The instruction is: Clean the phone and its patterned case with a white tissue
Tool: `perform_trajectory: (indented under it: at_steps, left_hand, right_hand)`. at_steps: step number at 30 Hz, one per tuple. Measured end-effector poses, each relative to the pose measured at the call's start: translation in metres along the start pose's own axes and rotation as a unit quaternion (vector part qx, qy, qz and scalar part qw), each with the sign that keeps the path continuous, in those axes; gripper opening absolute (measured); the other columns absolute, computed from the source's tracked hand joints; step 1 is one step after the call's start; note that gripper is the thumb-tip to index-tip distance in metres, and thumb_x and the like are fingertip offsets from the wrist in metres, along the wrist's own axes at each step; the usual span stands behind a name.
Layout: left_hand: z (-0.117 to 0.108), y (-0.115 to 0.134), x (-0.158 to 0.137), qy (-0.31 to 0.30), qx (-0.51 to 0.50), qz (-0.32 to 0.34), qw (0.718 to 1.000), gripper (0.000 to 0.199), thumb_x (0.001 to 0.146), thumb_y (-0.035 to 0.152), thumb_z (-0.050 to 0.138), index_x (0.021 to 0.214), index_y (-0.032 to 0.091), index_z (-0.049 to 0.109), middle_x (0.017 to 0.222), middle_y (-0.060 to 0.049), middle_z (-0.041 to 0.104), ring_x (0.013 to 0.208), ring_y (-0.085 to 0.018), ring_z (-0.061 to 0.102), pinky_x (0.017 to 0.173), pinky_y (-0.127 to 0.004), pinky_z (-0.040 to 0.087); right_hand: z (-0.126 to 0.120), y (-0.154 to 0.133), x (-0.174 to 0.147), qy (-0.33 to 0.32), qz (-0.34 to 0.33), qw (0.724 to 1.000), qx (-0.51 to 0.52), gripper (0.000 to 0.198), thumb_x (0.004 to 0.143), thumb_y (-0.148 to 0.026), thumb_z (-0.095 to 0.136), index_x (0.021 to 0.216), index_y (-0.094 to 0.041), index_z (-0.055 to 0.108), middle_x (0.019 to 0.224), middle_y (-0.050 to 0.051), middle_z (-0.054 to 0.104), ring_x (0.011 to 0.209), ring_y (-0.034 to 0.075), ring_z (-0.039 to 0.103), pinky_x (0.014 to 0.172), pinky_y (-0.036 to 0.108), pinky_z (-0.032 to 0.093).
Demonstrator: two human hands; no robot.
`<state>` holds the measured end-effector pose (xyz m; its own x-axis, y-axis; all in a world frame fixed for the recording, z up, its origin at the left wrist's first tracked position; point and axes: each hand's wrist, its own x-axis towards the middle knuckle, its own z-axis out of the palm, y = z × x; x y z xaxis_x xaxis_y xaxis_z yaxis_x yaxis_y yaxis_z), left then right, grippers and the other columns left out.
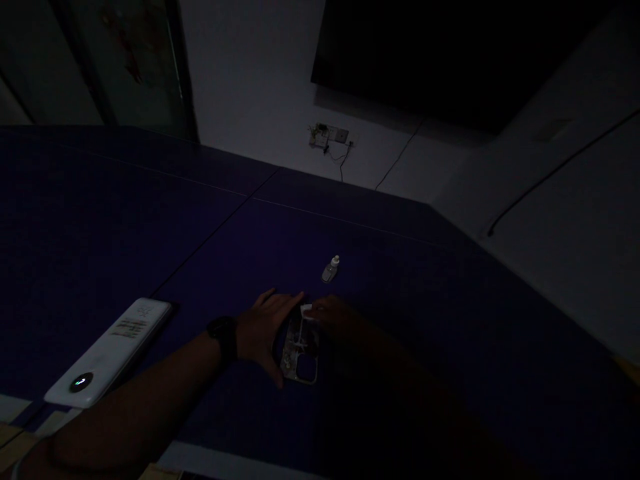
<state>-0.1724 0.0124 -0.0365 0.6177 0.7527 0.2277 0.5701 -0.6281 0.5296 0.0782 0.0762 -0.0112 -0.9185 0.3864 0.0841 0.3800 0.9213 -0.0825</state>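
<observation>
A patterned phone case with a large camera cutout lies flat on the dark blue table. My left hand, with a dark watch on the wrist, braces the case along its left side, forefinger at the far end and thumb by the near left corner. At the far end of the case, my right hand pinches a small white piece, perhaps a wipe or tissue, and presses it on the surface. Its fingers are partly lost in shadow. Just beyond the hands is a small bottle with a white cap.
A long white device with a lit round display rests at the left. The blue tabletop has a seam across it. A wall with sockets and cables and a dark screen stand behind. The room is very dim.
</observation>
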Motion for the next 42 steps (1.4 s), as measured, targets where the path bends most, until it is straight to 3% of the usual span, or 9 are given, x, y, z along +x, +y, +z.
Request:
perform_trajectory:
  at_steps: [5,12,15,19,22,31,35,37,42]
  left_hand:
    - [-0.002,0.001,-0.001,-0.003,0.001,-0.004,1.000,0.156,0.039,0.082,0.079,0.160,0.022,0.000,0.155,-0.024,0.037,0.141,-0.045,0.036,0.117,-0.067,0.007]
    - [-0.001,-0.001,-0.001,-0.014,0.021,-0.001,1.000,0.158,0.042,0.084,0.076,0.159,0.020,-0.008,0.156,-0.026,0.035,0.141,-0.045,0.036,0.117,-0.066,0.008]
    - [0.000,-0.001,-0.001,-0.011,0.023,0.005,1.000,0.158,0.043,0.084,0.076,0.159,0.019,-0.010,0.156,-0.026,0.035,0.141,-0.045,0.036,0.117,-0.066,0.005]
    - [0.000,-0.002,-0.001,-0.011,0.029,0.006,1.000,0.158,0.044,0.084,0.076,0.158,0.020,-0.012,0.156,-0.026,0.036,0.140,-0.045,0.037,0.117,-0.066,0.006]
    - [0.001,-0.003,-0.001,-0.025,0.042,-0.005,0.999,0.161,0.043,0.084,0.076,0.158,0.017,-0.014,0.154,-0.027,0.037,0.140,-0.046,0.037,0.116,-0.067,0.007]
    - [0.004,-0.007,-0.003,-0.026,0.057,-0.001,0.998,0.161,0.045,0.083,0.075,0.156,0.017,-0.020,0.157,-0.029,0.031,0.140,-0.046,0.036,0.114,-0.068,0.007]
    - [0.003,-0.005,-0.002,-0.035,0.059,-0.005,0.998,0.160,0.046,0.082,0.076,0.156,0.017,-0.022,0.157,-0.029,0.031,0.141,-0.046,0.035,0.114,-0.068,0.007]
    - [0.002,-0.005,-0.002,-0.038,0.058,-0.007,0.998,0.161,0.045,0.082,0.076,0.156,0.018,-0.021,0.156,-0.029,0.032,0.141,-0.046,0.034,0.114,-0.068,0.007]
    - [0.002,-0.005,-0.002,-0.032,0.057,-0.007,0.998,0.160,0.044,0.083,0.076,0.157,0.020,-0.019,0.155,-0.028,0.034,0.140,-0.046,0.037,0.114,-0.069,0.007]
  right_hand:
    - [0.003,0.010,0.007,0.001,0.010,1.000,-0.019,0.031,0.097,-0.010,0.049,0.121,-0.016,0.066,0.113,0.013,0.067,0.099,0.022,0.061,0.088,0.036,0.050]
    - [0.014,-0.039,-0.029,-0.009,-0.112,0.994,0.014,0.031,0.100,-0.018,0.049,0.128,-0.014,0.061,0.113,0.014,0.068,0.100,0.021,0.061,0.086,0.032,0.051]
    - [0.014,-0.033,-0.027,0.005,-0.067,0.998,0.021,0.028,0.100,-0.017,0.051,0.124,-0.017,0.064,0.111,0.011,0.069,0.100,0.020,0.062,0.085,0.030,0.051]
    - [0.015,0.000,-0.001,0.040,0.015,0.999,0.004,0.026,0.100,-0.012,0.049,0.120,-0.013,0.065,0.108,0.013,0.067,0.098,0.021,0.063,0.086,0.034,0.051]
    - [0.017,0.013,0.011,0.042,0.028,0.999,0.000,0.025,0.100,-0.010,0.048,0.118,-0.012,0.066,0.105,0.012,0.066,0.095,0.021,0.063,0.086,0.034,0.052]
    - [0.020,-0.041,-0.033,-0.023,-0.048,0.998,0.032,0.034,0.099,-0.014,0.050,0.132,-0.018,0.060,0.121,0.011,0.066,0.112,0.020,0.062,0.094,0.031,0.051]
    - [0.016,-0.023,-0.017,0.002,0.025,0.999,0.039,0.029,0.100,-0.015,0.050,0.125,-0.017,0.064,0.117,0.011,0.067,0.108,0.020,0.062,0.092,0.030,0.051]
    - [0.014,-0.008,-0.002,0.012,0.056,0.998,0.033,0.027,0.102,-0.014,0.045,0.118,-0.013,0.066,0.105,0.011,0.068,0.095,0.019,0.064,0.083,0.030,0.052]
    - [0.015,-0.009,0.003,0.009,0.052,0.998,0.037,0.022,0.100,-0.014,0.049,0.110,-0.015,0.069,0.099,0.009,0.067,0.087,0.018,0.063,0.078,0.027,0.051]
